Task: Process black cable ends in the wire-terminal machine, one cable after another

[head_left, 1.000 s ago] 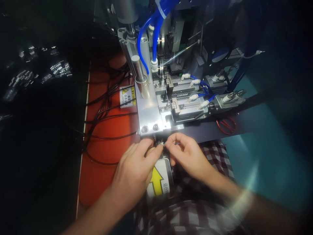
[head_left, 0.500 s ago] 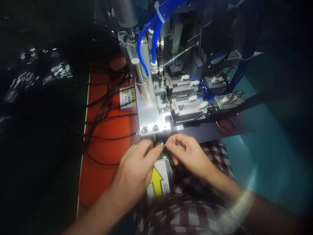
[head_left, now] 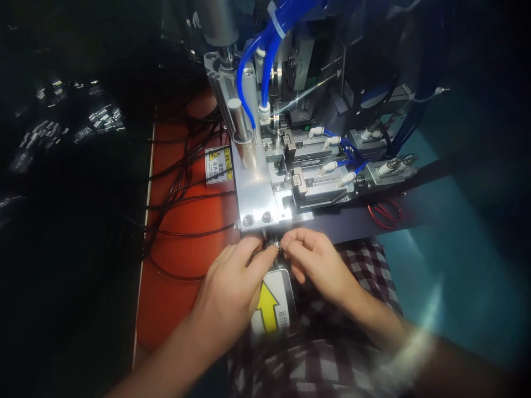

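My left hand (head_left: 234, 276) is closed, its thumb and bent index finger coming together just below the front edge of the metal plate (head_left: 255, 204). At the thumb tip shows a small shiny metal connector (head_left: 277, 244), partly hidden by the fingers. From the other side my right hand (head_left: 313, 257) meets it in a pinch, thumb against index finger. Whatever lies between the right fingertips is too small to make out. Black cables (head_left: 178, 234) run in from the left; one passes behind my left hand.
Beyond the hands stands a machine with metal slides (head_left: 323, 185), white air fittings and blue hoses (head_left: 246, 72). Below the hands is a white label with a yellow arrow (head_left: 269, 309). A red wire loop (head_left: 385, 214) hangs at the right. Orange surface (head_left: 182, 309) lies left.
The whole view has shifted slightly, so the machine appears a little further right. Both hands keep their pinches close together, with only small finger movement; coloured strands between them show less now.
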Motion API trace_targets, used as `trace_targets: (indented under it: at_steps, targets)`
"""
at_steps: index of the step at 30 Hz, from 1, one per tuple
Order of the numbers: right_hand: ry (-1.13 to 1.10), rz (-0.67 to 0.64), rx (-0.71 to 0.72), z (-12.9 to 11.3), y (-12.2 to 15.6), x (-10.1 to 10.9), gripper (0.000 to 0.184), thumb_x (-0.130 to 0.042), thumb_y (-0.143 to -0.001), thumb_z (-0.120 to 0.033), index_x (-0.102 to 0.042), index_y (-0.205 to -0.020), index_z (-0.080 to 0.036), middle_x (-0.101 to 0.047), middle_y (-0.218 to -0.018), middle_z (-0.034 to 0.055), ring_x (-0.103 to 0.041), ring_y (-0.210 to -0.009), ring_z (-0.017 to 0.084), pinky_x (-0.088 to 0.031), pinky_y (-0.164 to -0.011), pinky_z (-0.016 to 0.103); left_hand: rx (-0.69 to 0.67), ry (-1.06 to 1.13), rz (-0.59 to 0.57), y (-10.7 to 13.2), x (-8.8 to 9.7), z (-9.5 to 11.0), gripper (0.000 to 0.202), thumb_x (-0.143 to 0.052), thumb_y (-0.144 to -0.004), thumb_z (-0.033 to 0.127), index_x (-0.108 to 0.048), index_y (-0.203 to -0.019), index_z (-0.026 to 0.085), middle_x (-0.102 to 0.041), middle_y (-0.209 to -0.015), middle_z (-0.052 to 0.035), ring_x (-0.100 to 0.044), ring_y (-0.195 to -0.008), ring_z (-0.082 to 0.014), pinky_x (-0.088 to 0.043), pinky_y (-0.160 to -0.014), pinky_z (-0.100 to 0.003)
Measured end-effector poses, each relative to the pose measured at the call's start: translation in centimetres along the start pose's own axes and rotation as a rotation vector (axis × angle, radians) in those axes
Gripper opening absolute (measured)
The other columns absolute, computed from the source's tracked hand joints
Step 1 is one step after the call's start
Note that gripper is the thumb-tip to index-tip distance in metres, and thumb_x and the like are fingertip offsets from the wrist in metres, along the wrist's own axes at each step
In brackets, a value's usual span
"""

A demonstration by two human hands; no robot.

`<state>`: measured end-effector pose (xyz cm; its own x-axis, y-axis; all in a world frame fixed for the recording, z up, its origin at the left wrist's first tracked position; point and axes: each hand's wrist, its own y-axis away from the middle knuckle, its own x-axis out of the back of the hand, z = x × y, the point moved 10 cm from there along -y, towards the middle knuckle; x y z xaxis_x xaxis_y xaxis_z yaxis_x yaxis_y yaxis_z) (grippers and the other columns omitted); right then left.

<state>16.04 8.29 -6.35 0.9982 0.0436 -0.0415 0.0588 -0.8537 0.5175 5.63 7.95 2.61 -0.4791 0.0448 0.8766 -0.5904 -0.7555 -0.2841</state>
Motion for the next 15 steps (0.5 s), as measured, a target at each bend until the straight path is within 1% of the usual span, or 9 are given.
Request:
trace_targets:
  at_steps: [2,4,5,7,9,13,15]
  targets:
    - [0.012,0.024,0.073,-0.6,0.0,0.2,0.017,-0.055,-0.085,-0.031,-0.056,-0.074,-0.018,-0.046,-0.049,-0.0071,-0.037,-0.040,0.007,-0.028,-0.040,0.021,0.002,0.006,-0.002,0.0,0.0,0.0,0.034,-0.044,-0.083,-0.001,-0.067,-0.107,0.007,-0.059,-0.088,-0.0116,-0.059,-0.075,-0.0193,-0.053,-0.061,-0.029]
    - [0.011,0.081,0.155,-1.3,0.0,0.6,0.016,-0.060,-0.083,-0.033,-0.060,-0.079,-0.017,-0.051,-0.059,-0.0041,-0.042,-0.048,0.008,-0.031,-0.042,0.022,0.003,0.017,-0.003,0.0,0.0,0.0,0.034,-0.044,-0.084,0.000,-0.067,-0.107,0.007,-0.059,-0.088,-0.0116,-0.058,-0.075,-0.0191,-0.053,-0.061,-0.029]
    - [0.001,0.104,0.178,-1.4,0.0,0.6,0.016,-0.062,-0.081,-0.033,-0.061,-0.080,-0.017,-0.054,-0.062,-0.0026,-0.044,-0.051,0.009,-0.033,-0.044,0.022,0.003,0.021,-0.005,0.0,0.0,0.0,0.034,-0.043,-0.084,0.000,-0.067,-0.107,0.007,-0.059,-0.088,-0.0117,-0.058,-0.075,-0.0190,-0.053,-0.060,-0.029]
    - [-0.030,0.139,0.191,-1.4,-0.1,0.6,0.015,-0.064,-0.078,-0.031,-0.060,-0.075,-0.016,-0.055,-0.063,-0.0012,-0.046,-0.054,0.011,-0.036,-0.047,0.023,0.003,0.021,-0.003,-0.1,0.0,0.1,0.033,-0.043,-0.085,0.001,-0.067,-0.106,0.007,-0.060,-0.088,-0.0119,-0.058,-0.074,-0.0190,-0.053,-0.060,-0.029]
    - [-0.047,0.174,0.209,-1.4,-0.1,0.6,0.014,-0.064,-0.077,-0.029,-0.058,-0.071,-0.017,-0.052,-0.059,-0.0025,-0.044,-0.052,0.011,-0.036,-0.047,0.024,-0.003,0.015,0.006,-0.1,0.1,0.2,0.033,-0.042,-0.085,0.001,-0.067,-0.105,0.007,-0.060,-0.087,-0.0121,-0.059,-0.074,-0.0193,-0.053,-0.060,-0.029]
    - [0.033,0.248,0.352,-2.0,0.6,1.0,0.010,-0.062,-0.077,-0.024,-0.058,-0.071,-0.018,-0.040,-0.053,-0.0071,-0.036,-0.048,0.009,-0.032,-0.046,0.023,-0.010,0.022,0.019,-0.1,0.1,0.2,0.033,-0.043,-0.085,0.001,-0.067,-0.106,0.007,-0.060,-0.087,-0.0122,-0.060,-0.077,-0.0200,-0.054,-0.062,-0.029]
    - [0.071,0.282,0.381,-2.0,1.0,1.2,0.009,-0.062,-0.078,-0.023,-0.058,-0.071,-0.019,-0.039,-0.053,-0.0074,-0.035,-0.048,0.009,-0.032,-0.047,0.023,-0.009,0.038,0.024,-0.1,0.1,0.1,0.032,-0.044,-0.085,0.000,-0.067,-0.106,0.006,-0.061,-0.087,-0.0123,-0.060,-0.077,-0.0195,-0.054,-0.062,-0.029]
